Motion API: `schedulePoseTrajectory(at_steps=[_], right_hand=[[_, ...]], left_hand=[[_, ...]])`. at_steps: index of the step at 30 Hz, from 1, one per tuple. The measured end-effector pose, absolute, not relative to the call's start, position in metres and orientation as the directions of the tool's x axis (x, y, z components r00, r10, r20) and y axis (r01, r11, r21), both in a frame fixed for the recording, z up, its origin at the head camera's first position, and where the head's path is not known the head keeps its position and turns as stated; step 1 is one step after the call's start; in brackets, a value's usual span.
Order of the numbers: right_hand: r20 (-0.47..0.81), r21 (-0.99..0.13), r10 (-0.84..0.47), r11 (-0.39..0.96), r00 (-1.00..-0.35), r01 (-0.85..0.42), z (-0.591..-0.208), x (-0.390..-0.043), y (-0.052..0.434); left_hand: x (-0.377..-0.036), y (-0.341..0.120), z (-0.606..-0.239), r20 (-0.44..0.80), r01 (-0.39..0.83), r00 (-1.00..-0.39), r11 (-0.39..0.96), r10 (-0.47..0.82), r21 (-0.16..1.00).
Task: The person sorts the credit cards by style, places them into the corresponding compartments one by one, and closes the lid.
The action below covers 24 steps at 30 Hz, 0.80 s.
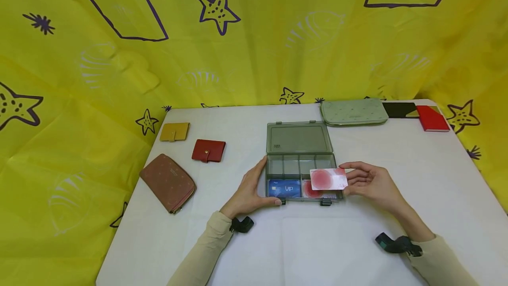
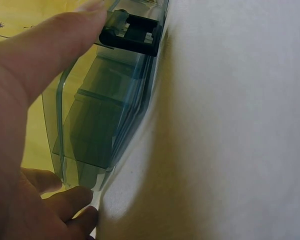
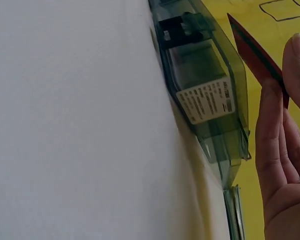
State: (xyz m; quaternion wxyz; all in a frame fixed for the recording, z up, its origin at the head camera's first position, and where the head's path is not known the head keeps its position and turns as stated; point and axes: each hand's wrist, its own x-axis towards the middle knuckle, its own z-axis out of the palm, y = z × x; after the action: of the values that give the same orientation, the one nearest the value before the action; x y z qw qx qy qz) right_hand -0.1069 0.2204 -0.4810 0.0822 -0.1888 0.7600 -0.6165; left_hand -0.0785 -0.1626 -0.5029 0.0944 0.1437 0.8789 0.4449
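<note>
- Fingers of the right hand point(image 1: 373, 183) pinch a pink-and-white card point(image 1: 328, 179) by its right edge, just above the front right compartment of the open grey compartment box point(image 1: 278, 166).
- Left hand point(image 1: 249, 189) grips the box's left side, thumb at the front edge.
- Blue VIP card point(image 1: 284, 187) lies in the front left compartment.

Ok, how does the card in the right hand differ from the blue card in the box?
The held card is white with a red circle; the blue card reads VIP. The held card is pinched by the right hand above the open box; the blue card lies flat in the box's front left compartment. The left hand grips the box. Both cards look the same size and shape.
</note>
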Motion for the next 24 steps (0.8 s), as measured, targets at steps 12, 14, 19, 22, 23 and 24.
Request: schedulePoseTrajectory(at_steps=[12,14,19,22,23,24], right_hand=[[0.245,-0.810,-0.468,0.382,-0.849,-0.445,-0.483,-0.107,0.205],[0.259,-0.788,-0.450,0.413,-0.855,-0.456,-0.480,-0.109,0.207],[0.082,-0.868,-0.360,0.433,-0.930,-0.244,-0.473,-0.126,0.220],[-0.058,-0.942,-0.402,0.325,-0.914,-0.083,-0.476,-0.141,0.229],[-0.087,-0.961,-0.429,0.274,-0.899,-0.038,-0.478,-0.146,0.231],[-0.101,-0.977,-0.462,0.211,-0.881,0.002,-0.480,-0.150,0.232]], left_hand=[[-0.078,-0.162,-0.502,-0.050,0.158,-0.943,0.572,0.330,0.805],[-0.078,-0.162,-0.502,-0.050,0.157,-0.943,0.571,0.330,0.806],[-0.078,-0.162,-0.502,-0.048,0.159,-0.942,0.568,0.333,0.807],[-0.078,-0.163,-0.503,-0.050,0.158,-0.942,0.569,0.331,0.807],[-0.078,-0.163,-0.503,-0.049,0.159,-0.942,0.569,0.332,0.807],[-0.078,-0.163,-0.503,-0.050,0.158,-0.942,0.569,0.333,0.807]])
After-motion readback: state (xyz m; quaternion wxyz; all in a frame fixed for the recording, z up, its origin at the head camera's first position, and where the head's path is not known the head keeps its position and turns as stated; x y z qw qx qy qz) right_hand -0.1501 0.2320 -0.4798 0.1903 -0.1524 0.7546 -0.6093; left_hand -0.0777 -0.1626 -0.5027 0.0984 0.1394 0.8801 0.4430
